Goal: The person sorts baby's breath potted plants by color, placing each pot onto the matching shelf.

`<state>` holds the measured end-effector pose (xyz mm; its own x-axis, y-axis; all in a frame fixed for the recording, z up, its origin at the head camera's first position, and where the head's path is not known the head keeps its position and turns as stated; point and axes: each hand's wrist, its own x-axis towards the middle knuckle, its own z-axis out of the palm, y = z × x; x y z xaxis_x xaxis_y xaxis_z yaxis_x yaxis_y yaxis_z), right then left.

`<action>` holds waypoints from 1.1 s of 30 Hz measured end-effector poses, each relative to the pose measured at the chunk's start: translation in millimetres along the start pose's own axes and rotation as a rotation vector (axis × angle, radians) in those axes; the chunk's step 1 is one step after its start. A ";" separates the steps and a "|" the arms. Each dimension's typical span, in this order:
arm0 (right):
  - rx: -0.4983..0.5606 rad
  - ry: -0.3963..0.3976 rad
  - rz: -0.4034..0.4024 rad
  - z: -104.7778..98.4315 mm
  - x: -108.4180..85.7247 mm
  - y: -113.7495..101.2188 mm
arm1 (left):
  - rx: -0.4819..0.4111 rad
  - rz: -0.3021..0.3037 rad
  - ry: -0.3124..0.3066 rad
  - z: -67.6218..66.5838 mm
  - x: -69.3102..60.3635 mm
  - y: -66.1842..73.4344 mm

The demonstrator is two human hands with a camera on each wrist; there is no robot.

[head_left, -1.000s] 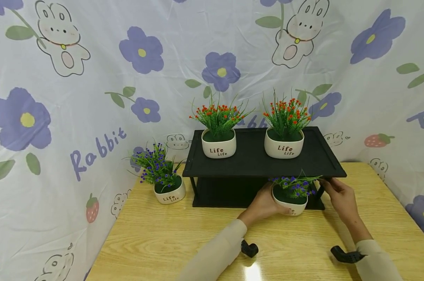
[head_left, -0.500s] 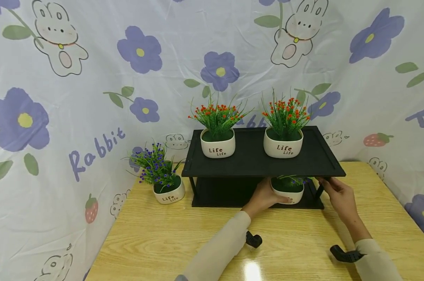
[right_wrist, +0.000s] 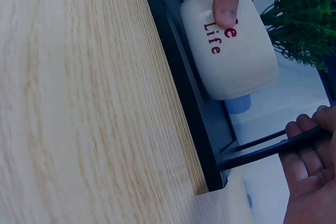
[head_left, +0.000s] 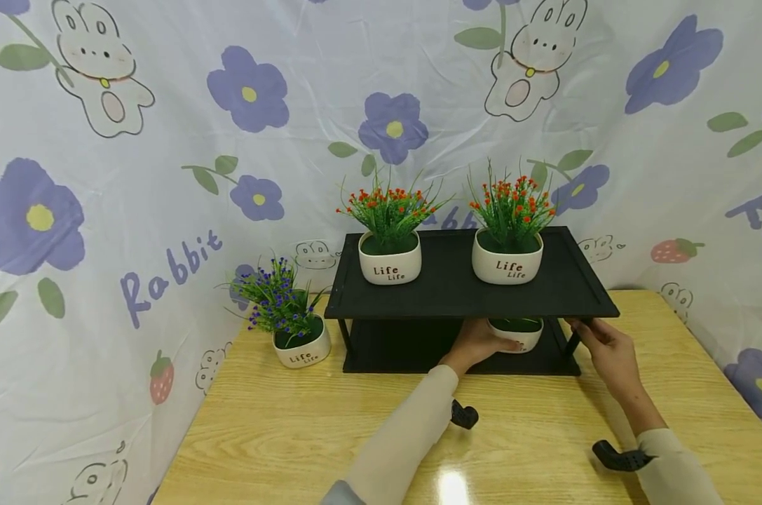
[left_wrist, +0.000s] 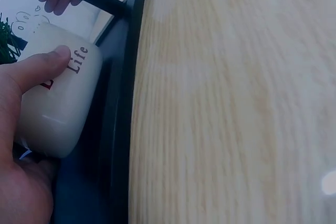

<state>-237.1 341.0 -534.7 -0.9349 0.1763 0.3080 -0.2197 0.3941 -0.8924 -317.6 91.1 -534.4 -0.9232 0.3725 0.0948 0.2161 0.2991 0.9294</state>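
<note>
My left hand (head_left: 479, 342) grips a white "Life" pot (head_left: 524, 338) between the two tiers of the black shelf (head_left: 444, 294). The left wrist view shows the thumb of the left hand (left_wrist: 26, 82) across the front of the pot (left_wrist: 65, 98); its green plant is mostly hidden under the upper tier. At the shelf's right front post (head_left: 573, 342), my right hand (head_left: 614, 354) has its fingers curled round the post, just below the upper tier. In the right wrist view the pot (right_wrist: 231, 51) is held over the lower tier (right_wrist: 181, 77), near that post (right_wrist: 273, 150).
Two white pots with orange flowers, one at left (head_left: 390, 263) and one at right (head_left: 507, 261), stand on the upper tier. A pot with purple flowers (head_left: 301, 347) is on the wooden table (head_left: 280, 435), left of the shelf. A patterned cloth (head_left: 330, 63) hangs behind.
My left hand has moved the pot back from the shelf's front edge, deeper between the tiers, and its purple flowers have gone out of sight. The right hand stays at the post.
</note>
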 end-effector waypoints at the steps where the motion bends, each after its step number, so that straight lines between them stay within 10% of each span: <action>1: 0.000 0.000 0.000 -0.1 0.0 0.0 | -0.005 -0.003 0.006 0.8 1.1 0.5; 24: 0.004 -0.013 0.012 -0.8 -0.7 0.0 | -0.108 -0.045 -0.025 22.3 12.5 12.0; 33: 0.019 -0.005 -0.004 0.7 0.0 -0.4 | -0.021 -0.104 -0.024 22.5 15.8 12.2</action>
<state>-237.2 340.2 -534.5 -0.9354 0.1705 0.3098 -0.2283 0.3779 -0.8973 -322.4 120.4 -529.5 -0.9323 0.3615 -0.0105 0.1130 0.3190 0.9410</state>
